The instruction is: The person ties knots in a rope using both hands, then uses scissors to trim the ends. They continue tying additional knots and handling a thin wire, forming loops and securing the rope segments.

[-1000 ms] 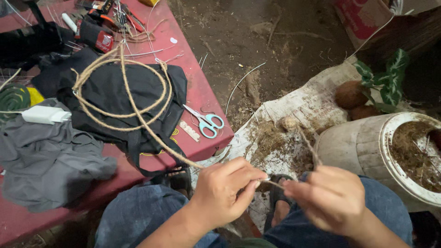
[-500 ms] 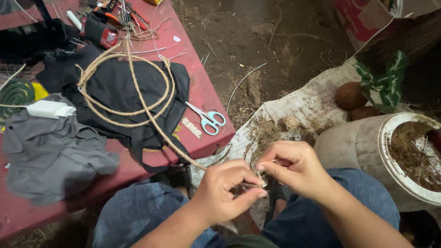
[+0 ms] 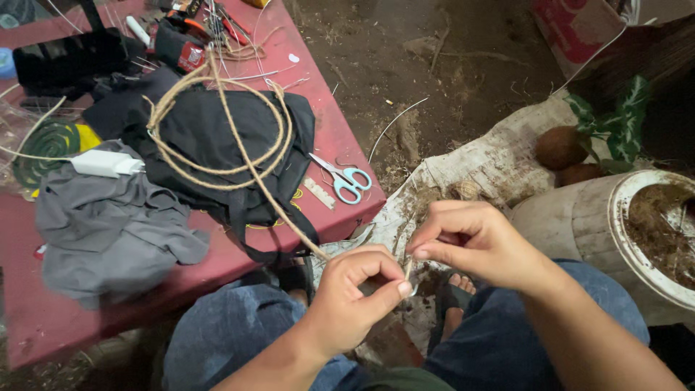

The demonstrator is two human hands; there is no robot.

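Observation:
A tan twine rope (image 3: 239,156) lies coiled on a black cloth bag (image 3: 210,134) on the red table (image 3: 340,156). One strand runs off the table's edge down to my hands. My left hand (image 3: 358,293) pinches the strand's end between thumb and forefinger above my lap. My right hand (image 3: 474,242) closes its fingertips on the same end, touching the left hand. The bit of rope between the fingers is mostly hidden.
Blue-handled scissors (image 3: 344,177) lie near the table corner. A grey cloth (image 3: 108,224), a white charger (image 3: 105,163), a green coil (image 3: 47,145) and tools sit on the table. A white bucket (image 3: 615,232) of fibre, coconuts (image 3: 559,147) and a white sack (image 3: 492,163) lie at right.
My right hand has moved left and up to meet the left hand, and both now pinch the rope end together. The view has shifted slightly.

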